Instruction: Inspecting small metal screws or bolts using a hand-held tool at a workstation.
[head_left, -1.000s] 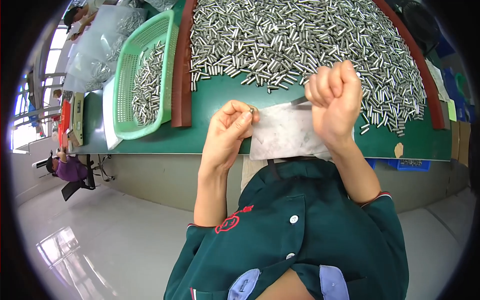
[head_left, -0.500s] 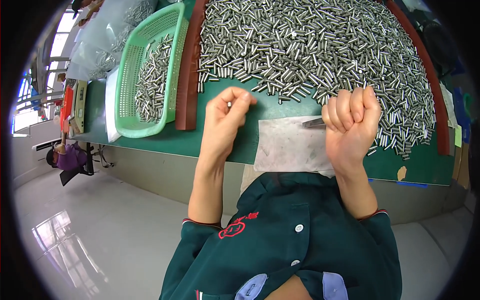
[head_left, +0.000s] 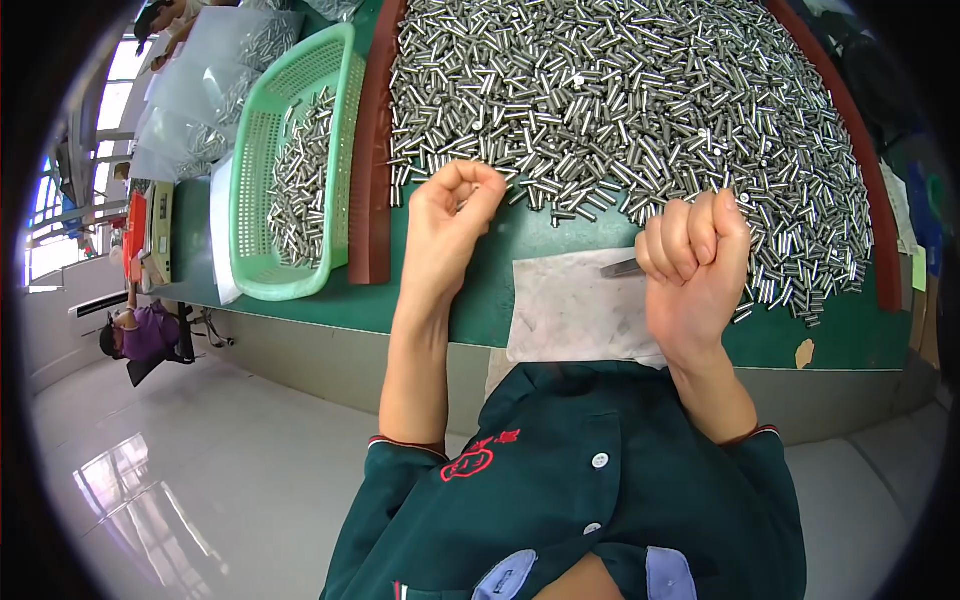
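My left hand (head_left: 452,225) is closed, its fingers curled in against the thumb. A small shiny end of a metal pin shows in the curl of the fingers; how many pins it holds is hidden. My right hand (head_left: 697,265) is closed in a fist, palm side up, around a flat grey metal tool (head_left: 622,268). Only the tool's tapered end sticks out, over a stained white cloth (head_left: 570,315). Just beyond both hands spreads a large heap of short shiny metal pins (head_left: 620,110), with a few strays along its near edge.
Left of the heap, a dark red rail (head_left: 371,190) stands beside a green mesh basket (head_left: 290,289) partly filled with pins. Another red rail (head_left: 886,250) borders the right. Plastic bags (head_left: 205,90) of pins lie far left. A person in purple (head_left: 150,328) sits off left.
The table and its things sit slightly lower in the picture. My left hand's fingers have curled in further at the heap's edge. My right hand keeps its grip on the flat metal tool.
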